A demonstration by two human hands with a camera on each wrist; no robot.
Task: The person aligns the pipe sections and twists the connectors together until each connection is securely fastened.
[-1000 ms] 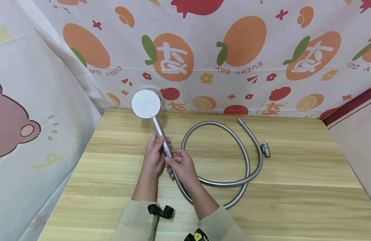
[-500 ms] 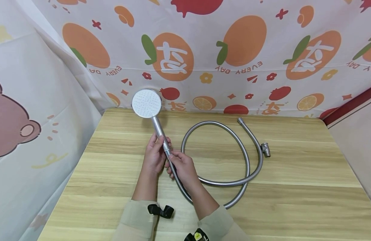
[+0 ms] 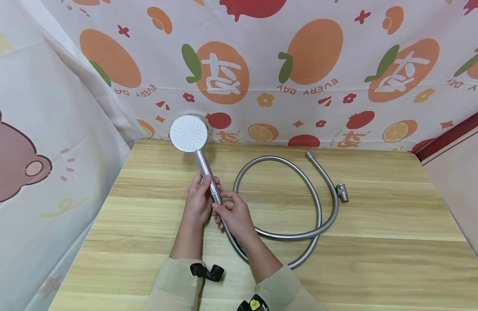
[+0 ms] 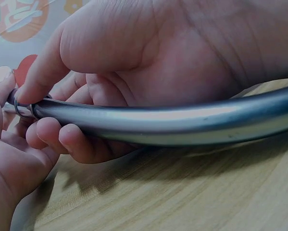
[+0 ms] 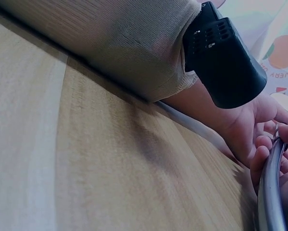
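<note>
My left hand (image 3: 200, 201) grips the handle of a chrome hand shower (image 3: 206, 166), whose round white spray face (image 3: 188, 133) points up beyond the fingers. My right hand (image 3: 236, 218) pinches the end of the grey metal shower hose (image 3: 275, 237), right at the handle's lower end. In the left wrist view the right hand (image 4: 134, 62) has thumb and fingers around the hose (image 4: 172, 122) by a narrow ringed joint, and the left hand (image 4: 18, 163) lies beyond it. The right wrist view shows the left hand (image 5: 235, 125) at the same joint.
The hose loops over the wooden table (image 3: 378, 259) to the right, its free end (image 3: 309, 156) towards the back. A small metal valve fitting (image 3: 342, 193) lies beside it. Printed cloth (image 3: 312, 52) hangs behind the table, and more cloth (image 3: 48, 142) hangs at the left.
The right thumb and fingers shifted slightly up along the hose end, then back to about where they were. The left hand and the shower head stay in place.
</note>
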